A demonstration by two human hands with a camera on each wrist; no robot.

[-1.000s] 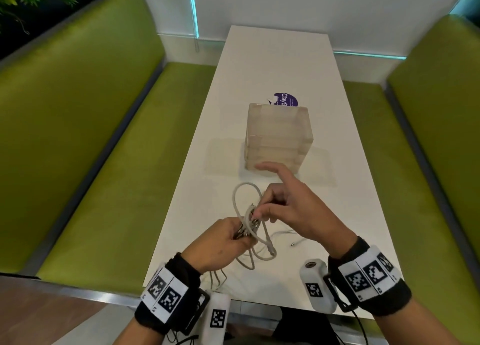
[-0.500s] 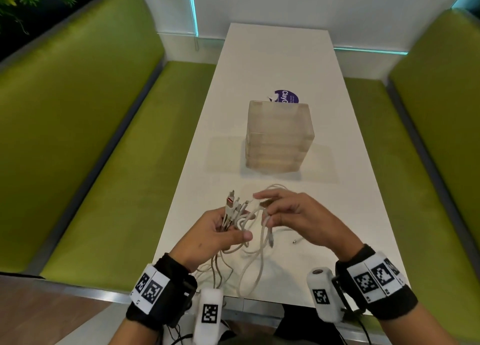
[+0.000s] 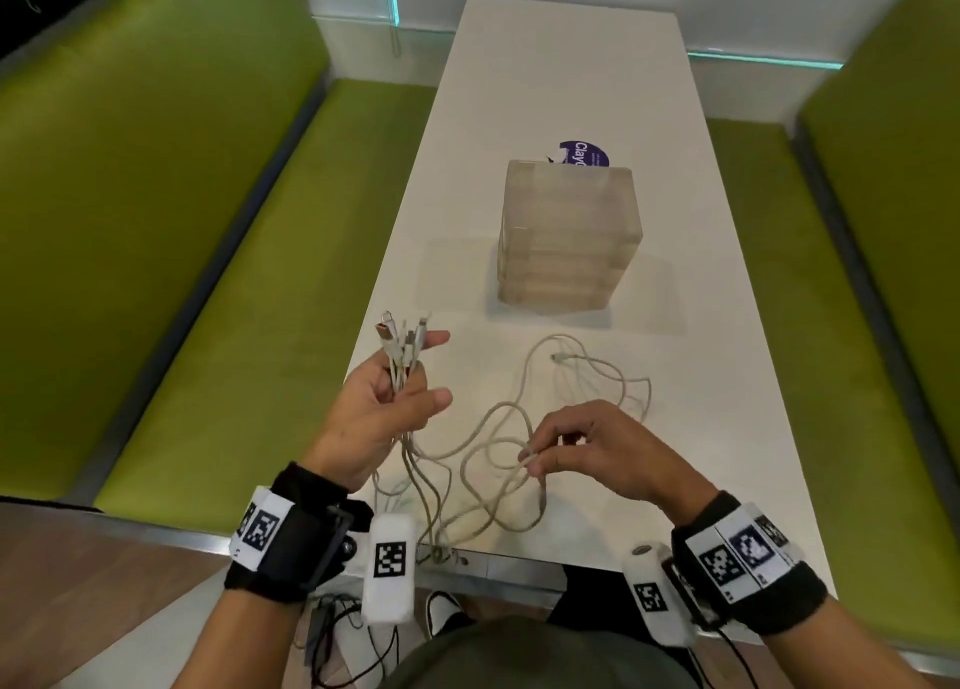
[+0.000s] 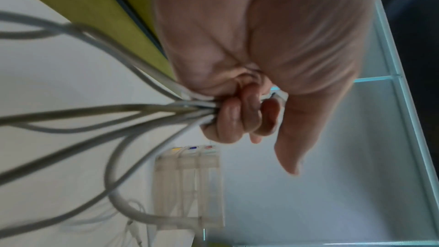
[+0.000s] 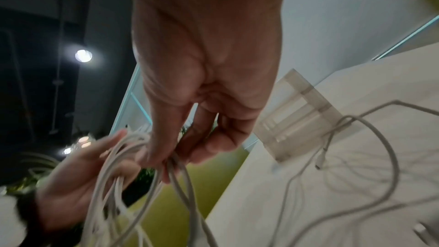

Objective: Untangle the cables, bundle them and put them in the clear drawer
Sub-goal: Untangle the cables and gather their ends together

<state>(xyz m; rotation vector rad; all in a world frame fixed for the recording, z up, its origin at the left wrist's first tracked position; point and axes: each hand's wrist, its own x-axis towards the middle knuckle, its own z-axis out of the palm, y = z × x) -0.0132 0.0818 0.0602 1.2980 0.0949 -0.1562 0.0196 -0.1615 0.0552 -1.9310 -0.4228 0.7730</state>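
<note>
Long white desk (image 3: pixel 566 80) btwn two green padded benches (image 3: pixel 156 210); round purple sticker (image 3: pixel 584 152) on desk; ceiling lamp (image 5: pixel 83 56) lit.

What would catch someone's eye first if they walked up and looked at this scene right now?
Probably the left hand at the table's near left edge, gripping a bunch of pale cables with their plugs fanned upward. Next, the right hand pinching one strand of the loose loops sprawled across the white table. Behind them stands the clear drawer unit mid-table, with bright green benches on both sides.
</note>
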